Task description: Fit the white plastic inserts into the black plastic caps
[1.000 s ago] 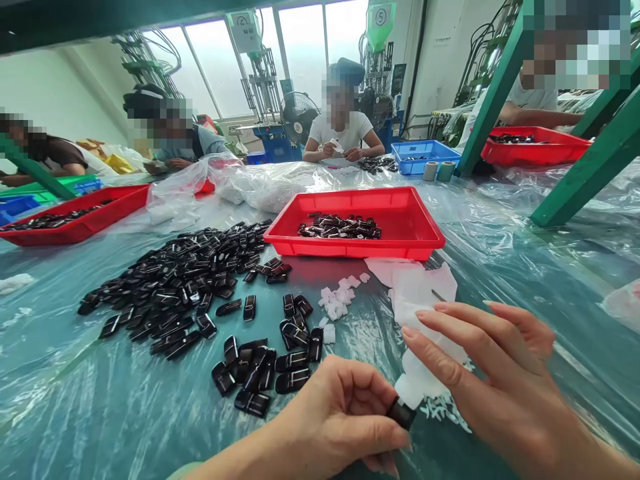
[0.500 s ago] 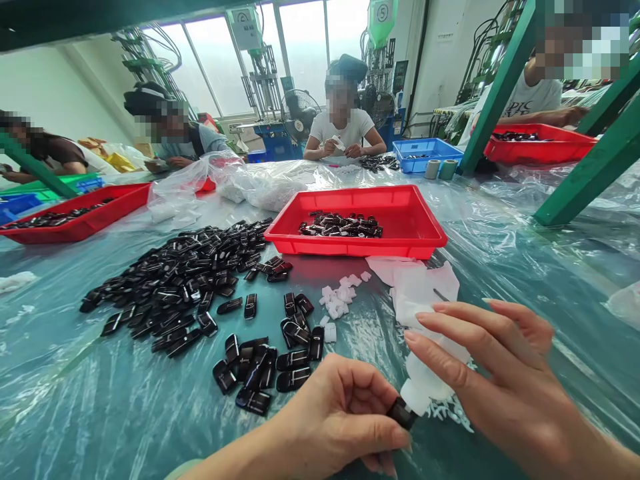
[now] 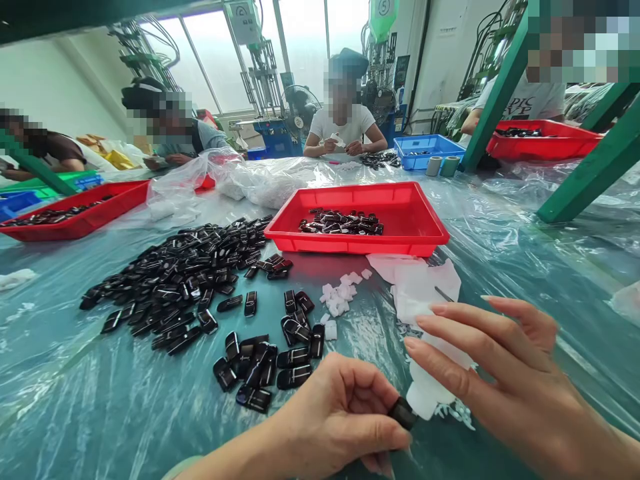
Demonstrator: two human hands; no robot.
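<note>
Between its thumb and bent fingers, my left hand (image 3: 345, 417) grips a small black plastic piece (image 3: 403, 413). Only the outer end of that piece shows. My right hand (image 3: 515, 380) hovers just to the right, fingers stretched out and apart, with nothing seen in it; its thumb is hidden. Under and beyond those fingers lie crumpled white sheets (image 3: 423, 290), with a thin dark stick (image 3: 444, 295) on them. White shreds (image 3: 457, 412) spill out beside the lower sheet. A small group of similar black pieces (image 3: 255, 373) lies left of my left hand.
A large heap of black pieces (image 3: 185, 280) spreads across the left. Small white squares (image 3: 337, 299) lie near the middle. Behind them stands a red tray (image 3: 357, 248) with black pieces inside. Green posts (image 3: 595, 153) rise at the right. Several people sit around the plastic-covered table.
A rounded white bit at the end of the black piece no longer shows there. My right hand has shifted very slightly; my left hand stays nearly still.
</note>
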